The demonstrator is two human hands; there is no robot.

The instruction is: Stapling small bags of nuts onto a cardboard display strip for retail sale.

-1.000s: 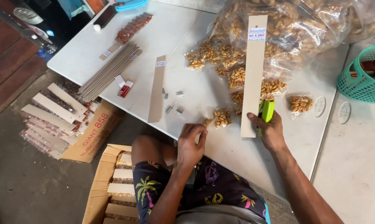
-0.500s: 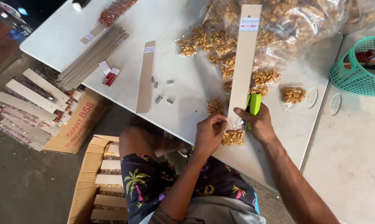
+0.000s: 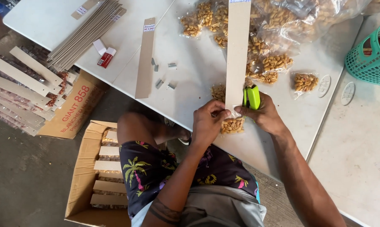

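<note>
A long cardboard strip [image 3: 237, 50] lies on the white table [image 3: 278, 138], running away from me. My left hand [image 3: 207, 126] pinches a small clear packet of peanuts [image 3: 233, 125] against the strip's near end. My right hand [image 3: 263, 115] grips a bright green stapler [image 3: 252, 97] at the strip's right edge, close to the packet. More small peanut packets [image 3: 276, 63] lie beside the strip, and another [image 3: 305, 82] lies further right.
A second cardboard strip [image 3: 145, 59] and loose staple bars [image 3: 165, 73] lie to the left. A stack of strips [image 3: 87, 33] and a small red box [image 3: 106, 58] sit farther left. A green basket [image 3: 372, 54] stands right. Open cartons [image 3: 87, 168] with filled strips sit on the floor.
My left hand has moved from the table edge up to the strip's near end and now presses a peanut packet there. The right hand with the stapler stays at the strip.
</note>
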